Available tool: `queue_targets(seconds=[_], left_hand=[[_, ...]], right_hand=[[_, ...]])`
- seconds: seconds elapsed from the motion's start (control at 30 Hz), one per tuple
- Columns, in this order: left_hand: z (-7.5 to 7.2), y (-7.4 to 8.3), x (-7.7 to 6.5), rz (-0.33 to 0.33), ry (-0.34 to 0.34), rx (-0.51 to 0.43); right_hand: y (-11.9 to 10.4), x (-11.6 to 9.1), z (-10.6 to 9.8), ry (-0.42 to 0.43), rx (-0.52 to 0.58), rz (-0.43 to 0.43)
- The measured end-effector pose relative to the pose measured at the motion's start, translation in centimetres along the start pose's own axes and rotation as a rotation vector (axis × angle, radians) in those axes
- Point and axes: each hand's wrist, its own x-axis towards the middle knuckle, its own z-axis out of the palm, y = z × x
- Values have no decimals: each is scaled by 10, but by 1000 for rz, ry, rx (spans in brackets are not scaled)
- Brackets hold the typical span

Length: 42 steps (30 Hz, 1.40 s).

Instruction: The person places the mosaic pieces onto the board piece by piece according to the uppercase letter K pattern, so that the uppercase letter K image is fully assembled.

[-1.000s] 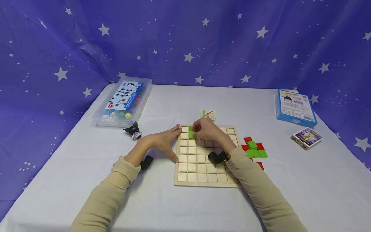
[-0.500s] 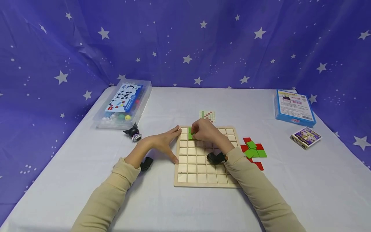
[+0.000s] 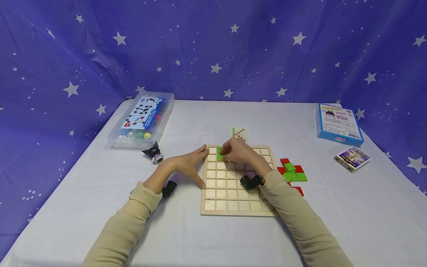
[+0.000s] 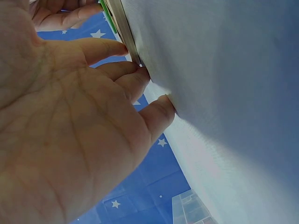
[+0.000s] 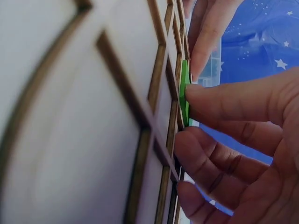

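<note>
A wooden grid board (image 3: 221,204) lies flat on the table. Two green square tiles fill the top two cells of its second column. My right hand (image 3: 238,151) is over them, thumb and forefinger pinching the lower green tile (image 3: 219,157). In the right wrist view the thumb meets the edge of that green tile (image 5: 184,95), which lies slightly tilted at its cell, while the other fingers bend against the board. Spread along the board's left edge, my left hand (image 3: 188,163) steadies it with thumb and fingertips. The left wrist view shows those fingers (image 4: 133,81) at the board's side.
Loose red and green tiles (image 3: 294,174) are heaped right of the board. A small pattern card (image 3: 239,134) lies beyond it. To the left are a clear plastic box (image 3: 143,115) and a black figurine (image 3: 154,152); rightward, a blue box (image 3: 339,124) and a small purple box (image 3: 353,158).
The right hand stays at the same cell, with only small finger shifts on the green tile. My left hand holds its place at the board edge.
</note>
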Motion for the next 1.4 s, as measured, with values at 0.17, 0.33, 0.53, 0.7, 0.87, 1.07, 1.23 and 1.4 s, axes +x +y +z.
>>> queue_targets(seconds=[0.17,0.33,0.53,0.7,0.87,1.07,1.23,1.4], left_hand=[[0,0,0,-3,0,8],[1,-1,1,0,1,3],[1,-2,1,1,3,6],[1,-3,1,3,7,18],[1,-2,0,6,2,18],[2,-2,1,8,-7,22],[2,-1,1,9,-8,19],[1,0,0,2,2,11]], right_hand=[[6,-6,-5,7,20,-6],[26,-19,-16,-18,142,-91],[62,-50,-38,-78,328,-74],[100,-77,-61,-55,373,41],[144,-105,-76,-103,470,123],[176,-130,-81,-113,551,108],[171,-128,-83,-203,447,73],[156,-118,-85,-205,345,76]])
